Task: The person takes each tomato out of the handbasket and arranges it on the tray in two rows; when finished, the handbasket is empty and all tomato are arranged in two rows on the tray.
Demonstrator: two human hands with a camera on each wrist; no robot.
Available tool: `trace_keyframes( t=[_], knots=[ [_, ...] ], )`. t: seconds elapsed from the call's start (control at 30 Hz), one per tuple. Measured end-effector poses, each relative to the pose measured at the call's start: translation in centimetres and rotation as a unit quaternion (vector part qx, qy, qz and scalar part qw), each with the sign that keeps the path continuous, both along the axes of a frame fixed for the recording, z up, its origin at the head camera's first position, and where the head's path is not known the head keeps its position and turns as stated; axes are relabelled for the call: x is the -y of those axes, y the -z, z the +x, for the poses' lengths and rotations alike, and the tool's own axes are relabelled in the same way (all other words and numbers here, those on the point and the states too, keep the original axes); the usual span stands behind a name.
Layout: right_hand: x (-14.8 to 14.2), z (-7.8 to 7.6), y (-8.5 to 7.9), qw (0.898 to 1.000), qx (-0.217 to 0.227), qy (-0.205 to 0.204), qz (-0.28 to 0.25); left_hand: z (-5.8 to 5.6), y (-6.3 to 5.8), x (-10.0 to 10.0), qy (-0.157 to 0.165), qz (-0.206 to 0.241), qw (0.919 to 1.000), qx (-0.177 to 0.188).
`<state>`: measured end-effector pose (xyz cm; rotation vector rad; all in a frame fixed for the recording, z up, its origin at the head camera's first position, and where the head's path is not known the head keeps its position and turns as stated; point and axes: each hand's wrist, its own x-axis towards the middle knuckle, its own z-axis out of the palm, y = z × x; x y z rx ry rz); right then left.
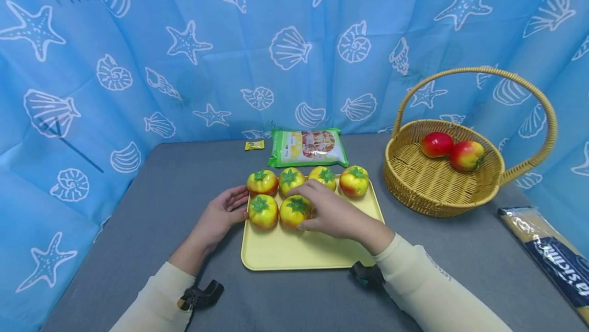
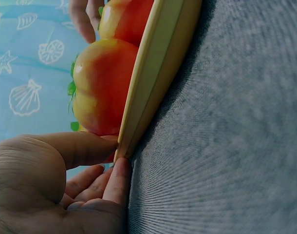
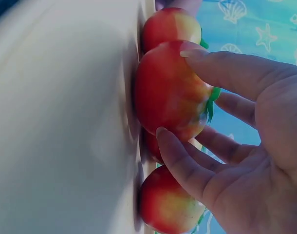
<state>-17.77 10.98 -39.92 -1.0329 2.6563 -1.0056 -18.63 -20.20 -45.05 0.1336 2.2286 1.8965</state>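
A yellow tray point(image 1: 299, 256) lies on the table with several yellow-red toy tomatoes, each topped by green leaves, toward its far side. My left hand point(image 1: 225, 210) is at the tray's left edge; its thumb and a finger point(image 2: 120, 175) pinch the rim in the left wrist view. Beside it sits the front-left toy tomato point(image 1: 263, 212). My right hand point(image 1: 332, 213) grips the other front-row toy tomato point(image 1: 292, 213), thumb and fingers on opposite sides. That tomato point(image 3: 168, 92) appears on or just over the tray; I cannot tell which. More toy tomatoes, including one at far right point(image 1: 354, 181), line the back row.
A wicker basket point(image 1: 425, 204) with a tall handle stands at the right, two red toy fruits point(image 1: 437, 145) inside. Behind the tray lie a green-edged food packet point(image 1: 308, 148) and a small yellow sachet point(image 1: 254, 145). A pasta packet point(image 1: 547, 250) lies at the right edge.
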Motion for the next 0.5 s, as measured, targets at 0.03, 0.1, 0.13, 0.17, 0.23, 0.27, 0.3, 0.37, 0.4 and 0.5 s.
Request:
trace_keyframes(
  t=[0.03, 0.1, 0.13, 0.17, 0.23, 0.27, 0.3, 0.37, 0.4, 0.5],
  knots=[
    [0.0, 0.0, 0.0, 1.0, 0.0, 0.0, 0.0, 0.0, 0.0, 0.0, 0.0, -0.001, 1.0, 0.0],
    [-0.1, -0.1, -0.1, 1.0, 0.002, -0.002, -0.001, -0.1, 0.1, 0.1, -0.001, -0.004, 1.0, 0.0],
    [-0.1, -0.1, 0.0, 1.0, 0.004, -0.002, -0.004, -0.1, 0.1, 0.0, -0.001, -0.002, 1.0, 0.0],
    [-0.2, -0.2, -0.1, 1.0, 0.006, -0.001, -0.007, -0.1, 0.2, 0.1, -0.001, -0.001, 1.0, 0.0],
    [-0.4, -0.2, -0.1, 1.0, 0.013, 0.003, -0.015, -0.2, 0.2, 0.1, -0.002, -0.001, 1.0, 0.0],
    [-0.6, -0.3, -0.1, 1.0, 0.017, 0.004, -0.022, -0.2, 0.3, 0.1, -0.003, 0.0, 1.0, 0.0],
    [-0.7, -0.5, -0.1, 0.999, 0.02, 0.004, -0.028, -0.2, 0.2, 0.1, -0.003, 0.001, 1.0, 0.0],
    [-1.0, -0.6, -0.2, 0.999, 0.025, 0.005, -0.041, -0.1, 0.2, 0.1, -0.003, -0.001, 1.0, 0.0],
    [-1.2, -0.7, -0.3, 0.998, 0.03, 0.004, -0.05, -0.1, 0.2, 0.1, -0.002, -0.002, 1.0, 0.0],
    [-1.6, -0.9, -0.5, 0.996, 0.046, -0.001, -0.08, 0.0, 0.1, 0.1, 0.001, -0.001, 1.0, 0.0]
  ],
)
